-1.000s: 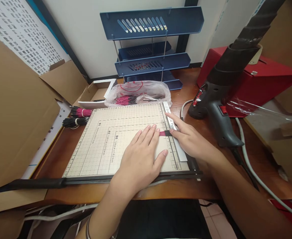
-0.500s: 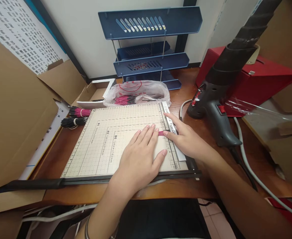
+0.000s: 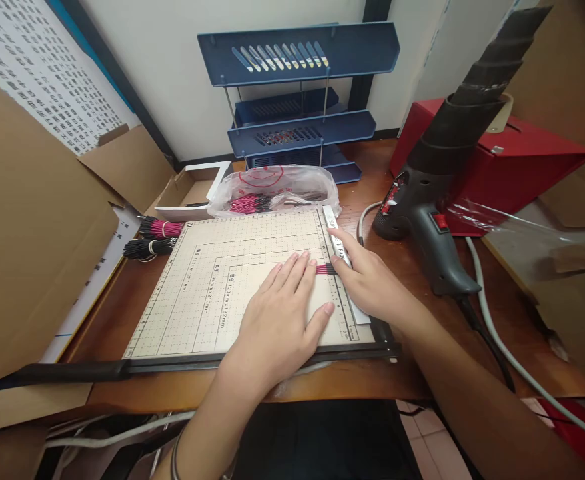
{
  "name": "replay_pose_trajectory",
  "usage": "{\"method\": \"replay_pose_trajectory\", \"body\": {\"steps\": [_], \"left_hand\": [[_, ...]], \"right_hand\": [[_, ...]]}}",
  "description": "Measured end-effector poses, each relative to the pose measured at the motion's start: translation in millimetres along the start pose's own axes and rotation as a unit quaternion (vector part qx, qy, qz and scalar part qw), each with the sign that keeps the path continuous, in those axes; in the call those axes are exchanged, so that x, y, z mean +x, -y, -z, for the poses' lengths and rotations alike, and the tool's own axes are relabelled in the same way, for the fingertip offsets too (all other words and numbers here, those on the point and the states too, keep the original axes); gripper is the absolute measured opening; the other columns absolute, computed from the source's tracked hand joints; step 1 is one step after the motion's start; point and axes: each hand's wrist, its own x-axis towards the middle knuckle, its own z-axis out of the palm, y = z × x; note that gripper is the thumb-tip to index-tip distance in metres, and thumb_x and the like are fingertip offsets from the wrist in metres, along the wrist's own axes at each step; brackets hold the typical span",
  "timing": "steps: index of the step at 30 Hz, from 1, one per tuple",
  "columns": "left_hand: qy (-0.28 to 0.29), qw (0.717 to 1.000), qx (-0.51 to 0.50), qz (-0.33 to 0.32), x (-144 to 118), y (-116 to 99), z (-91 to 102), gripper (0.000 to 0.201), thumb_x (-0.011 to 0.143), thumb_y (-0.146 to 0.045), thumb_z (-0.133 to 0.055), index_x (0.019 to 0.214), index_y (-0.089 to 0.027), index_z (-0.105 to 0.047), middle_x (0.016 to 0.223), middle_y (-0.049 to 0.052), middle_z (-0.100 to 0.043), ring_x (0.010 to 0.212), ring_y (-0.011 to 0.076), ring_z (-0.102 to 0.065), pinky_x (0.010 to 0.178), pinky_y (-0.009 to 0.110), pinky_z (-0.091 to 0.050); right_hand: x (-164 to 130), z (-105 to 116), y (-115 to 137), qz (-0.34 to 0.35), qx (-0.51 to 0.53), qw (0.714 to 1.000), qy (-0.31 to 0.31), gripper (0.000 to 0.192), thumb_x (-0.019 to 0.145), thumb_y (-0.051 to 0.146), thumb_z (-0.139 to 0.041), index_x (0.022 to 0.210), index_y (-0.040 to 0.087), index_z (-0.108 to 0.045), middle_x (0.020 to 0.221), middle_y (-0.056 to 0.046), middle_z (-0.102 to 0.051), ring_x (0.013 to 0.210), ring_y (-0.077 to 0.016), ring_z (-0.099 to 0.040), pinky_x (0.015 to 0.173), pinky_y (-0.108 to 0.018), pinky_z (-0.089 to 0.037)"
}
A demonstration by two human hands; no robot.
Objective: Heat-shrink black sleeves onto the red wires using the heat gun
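Pink wire bundle (image 3: 325,269) lies mostly hidden under both hands.

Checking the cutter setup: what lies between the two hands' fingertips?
In the head view, a short pink wire bundle lies on the cutting board, between left hand and right hand.

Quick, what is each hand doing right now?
Left hand: open, flat, pressing the pink wires onto the cutting board.
Right hand: open, fingers on the wire ends by the ruler strip.
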Motion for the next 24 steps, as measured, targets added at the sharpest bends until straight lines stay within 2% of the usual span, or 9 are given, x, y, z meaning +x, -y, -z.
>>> {"method": "replay_pose_trajectory", "body": {"steps": [3, 9, 14, 18, 24], "left_hand": [[-0.002, 1.0, 0.0, -0.002, -1, -1, 0.5, 0.073, 0.105, -0.057, -0.034, 0.161, -0.01, -0.032, 0.17, 0.01, -0.019, 0.159, 0.0262, -0.017, 0.13, 0.047, -0.02], [-0.004, 1.0, -0.001, -0.003, 0, -2, 0.1, 0.075, 0.104, -0.058, -0.033, 0.161, -0.009, -0.032, 0.17, 0.011, -0.02, 0.158, 0.0262, -0.017, 0.13, 0.048, -0.02], [0.0, 1.0, -0.008, -0.002, -1, -2, 1.4, 0.074, 0.104, -0.058, -0.034, 0.16, -0.009, -0.033, 0.17, 0.012, -0.02, 0.158, 0.0264, -0.017, 0.13, 0.047, -0.02], [0.005, 1.0, -0.009, -0.005, 0, -2, 2.1, 0.074, 0.104, -0.057, -0.034, 0.159, -0.007, -0.033, 0.17, 0.013, -0.019, 0.159, 0.0267, -0.015, 0.13, 0.047, -0.02], [0.005, 1.0, -0.012, -0.014, 1, -2, 1.7, 0.074, 0.105, -0.056, -0.034, 0.16, -0.006, -0.031, 0.17, 0.014, -0.018, 0.159, 0.0251, -0.014, 0.131, 0.044, -0.018]], "right_hand": [[-1, 0, 2, -0.015, 0.001, 1.0, 0.017, 0.063, 0.098, 0.033, -0.043, 0.158, 0.014, -0.035, 0.163, -0.01, -0.034, 0.154, -0.0245, -0.032, 0.129, -0.047, -0.028], [-1, -2, -3, 0.005, 0.003, 0.999, 0.042, 0.062, 0.1, 0.031, -0.033, 0.16, 0.015, -0.03, 0.169, -0.006, -0.018, 0.159, -0.02, -0.014, 0.132, -0.047, -0.017], [-3, -3, -10, 0.009, 0.008, 0.998, 0.054, 0.067, 0.101, 0.038, -0.037, 0.163, 0.019, -0.024, 0.171, -0.003, -0.01, 0.159, -0.0161, -0.007, 0.132, -0.045, -0.01], [-3, -3, -13, 0.025, 0.019, 0.999, 0.045, 0.065, 0.1, 0.035, -0.037, 0.162, 0.02, -0.029, 0.17, -0.001, -0.013, 0.159, -0.0152, -0.01, 0.132, -0.044, -0.012], [-2, -6, -7, 0.006, -0.003, 1.0, 0.0, 0.065, 0.1, 0.042, -0.038, 0.159, 0.014, -0.034, 0.167, -0.008, -0.024, 0.157, -0.0232, -0.022, 0.13, -0.05, -0.021]]}}
